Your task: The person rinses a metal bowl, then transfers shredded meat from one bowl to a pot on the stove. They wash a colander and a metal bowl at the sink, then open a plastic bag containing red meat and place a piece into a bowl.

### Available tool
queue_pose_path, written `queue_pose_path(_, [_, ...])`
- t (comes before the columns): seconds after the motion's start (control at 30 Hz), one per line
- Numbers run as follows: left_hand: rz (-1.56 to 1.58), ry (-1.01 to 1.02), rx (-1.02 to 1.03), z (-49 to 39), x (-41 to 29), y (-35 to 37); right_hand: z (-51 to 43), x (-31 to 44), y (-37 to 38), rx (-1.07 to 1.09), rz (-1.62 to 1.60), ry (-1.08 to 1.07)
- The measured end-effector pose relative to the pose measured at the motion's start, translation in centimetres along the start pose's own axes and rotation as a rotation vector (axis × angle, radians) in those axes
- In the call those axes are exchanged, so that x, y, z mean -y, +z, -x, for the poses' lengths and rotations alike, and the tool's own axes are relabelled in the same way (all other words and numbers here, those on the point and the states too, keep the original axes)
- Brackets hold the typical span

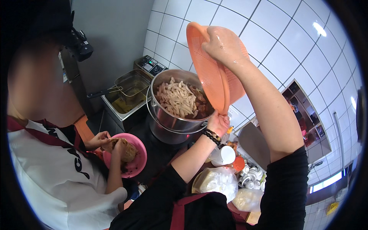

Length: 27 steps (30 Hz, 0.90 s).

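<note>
My right hand [222,43], wet on its back, grips the upper rim of an orange plastic colander [208,70]. The lower rim is in my left hand [219,122], which wears dark beaded bracelets at the wrist. Tilted steeply on its side, the colander leans over the right edge of a tall stainless steel pot [178,122]. No food shows on the part of its inner wall I can see. Inside the pot, pale pieces that look like chicken feet [178,97] are heaped beside dark brown pieces of meat [201,100].
Left of the pot stands a deep fryer [123,107] with a wire basket [133,82]. A co-worker's hands [113,146] handle brownish food over a pink basin [141,155]. Plastic bags [217,182], a white-lidded container [227,155] and a red-lidded jar [238,164] crowd the right side.
</note>
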State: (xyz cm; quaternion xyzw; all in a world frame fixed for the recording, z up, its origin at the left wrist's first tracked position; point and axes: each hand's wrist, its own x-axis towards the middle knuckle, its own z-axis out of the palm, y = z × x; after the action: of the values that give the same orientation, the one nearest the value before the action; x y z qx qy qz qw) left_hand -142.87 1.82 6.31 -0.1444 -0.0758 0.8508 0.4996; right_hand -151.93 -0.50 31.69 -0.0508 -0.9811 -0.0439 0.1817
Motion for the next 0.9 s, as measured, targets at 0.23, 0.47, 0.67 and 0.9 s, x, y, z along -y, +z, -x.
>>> queue_pose_path(0.23, [-0.212,0.179,-0.146,2.7,-1.6,0.0,4.5,-9.8,-1.3,-0.167,-0.297,0.460])
queue_pose_path(0.47, [-0.570,0.480,-0.038,8.4,1.3,2.9,22.7,-16.8,-1.4,-0.439,-1.083,0.816])
queue_pose_path(0.67, [-0.840,0.127,0.025,14.7,8.9,0.3,43.0,-15.6,-4.4,-0.592,-1.270,1.044])
queue_pose_path(0.9, [-1.010,-0.354,0.152,24.2,24.6,-6.5,71.2,-9.1,-12.0,-0.723,-1.093,1.322])
